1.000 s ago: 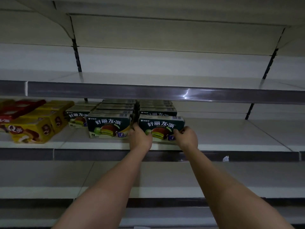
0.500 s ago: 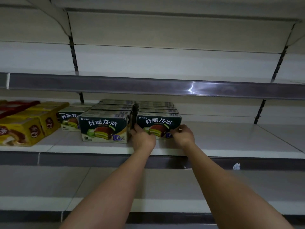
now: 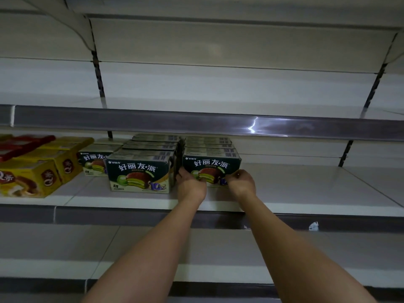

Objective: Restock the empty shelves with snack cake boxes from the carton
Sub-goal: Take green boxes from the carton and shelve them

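A dark green snack cake box (image 3: 211,165) stands at the front of a row of like boxes on the middle shelf (image 3: 306,193). My left hand (image 3: 190,186) grips its lower left corner, fingers reaching into the gap beside it. My right hand (image 3: 241,182) pinches its lower right corner. A second row of the same green boxes (image 3: 140,171) stands just to the left, and a third green box (image 3: 94,162) sits further back left. The carton is out of view.
Yellow snack boxes (image 3: 32,178) fill the shelf's left end. To the right of the green rows the shelf surface is bare. The upper shelf edge (image 3: 196,123) overhangs the boxes. A lower shelf (image 3: 218,248) lies under my forearms, with a torn label scrap (image 3: 313,226) on the rail.
The front box has slid back on the shelf against its row, with both hands following it. My view has shifted a little to the left.
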Demonstrator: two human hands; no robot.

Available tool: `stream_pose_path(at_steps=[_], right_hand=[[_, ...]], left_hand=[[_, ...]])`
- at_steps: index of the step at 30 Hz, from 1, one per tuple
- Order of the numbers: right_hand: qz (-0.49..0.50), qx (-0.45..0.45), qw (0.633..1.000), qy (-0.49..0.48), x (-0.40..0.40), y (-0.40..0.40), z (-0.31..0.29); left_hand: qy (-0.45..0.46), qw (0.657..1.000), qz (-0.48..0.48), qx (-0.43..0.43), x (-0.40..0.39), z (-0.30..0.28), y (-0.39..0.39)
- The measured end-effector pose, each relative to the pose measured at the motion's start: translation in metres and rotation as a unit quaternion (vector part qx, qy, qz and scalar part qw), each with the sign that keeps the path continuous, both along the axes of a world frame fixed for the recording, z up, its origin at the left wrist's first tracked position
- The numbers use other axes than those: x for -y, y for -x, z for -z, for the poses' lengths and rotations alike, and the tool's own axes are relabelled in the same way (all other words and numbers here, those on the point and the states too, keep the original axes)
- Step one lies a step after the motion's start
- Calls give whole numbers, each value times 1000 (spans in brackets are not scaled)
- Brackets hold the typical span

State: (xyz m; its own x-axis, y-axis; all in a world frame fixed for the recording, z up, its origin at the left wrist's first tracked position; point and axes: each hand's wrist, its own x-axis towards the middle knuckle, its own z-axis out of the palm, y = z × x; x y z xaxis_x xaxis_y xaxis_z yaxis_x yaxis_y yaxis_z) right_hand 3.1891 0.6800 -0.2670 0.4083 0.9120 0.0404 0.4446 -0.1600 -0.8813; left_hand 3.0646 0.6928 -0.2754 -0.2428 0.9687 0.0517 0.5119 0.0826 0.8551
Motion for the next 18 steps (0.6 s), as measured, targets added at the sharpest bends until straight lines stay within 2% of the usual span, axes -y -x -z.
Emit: stream_pose_path(at_steps=[5,11,18], right_hand=[[-17,4,999,37,11,4,-9],[-64,93,989,90,48,-3,-16],[-147,177,968,98,86,5,-25]], left_hand=[[10,999,20,-38,5,-6,11],[20,998,1,-60,30,-14,28],[12,993,-55,-103,94,-18,61]])
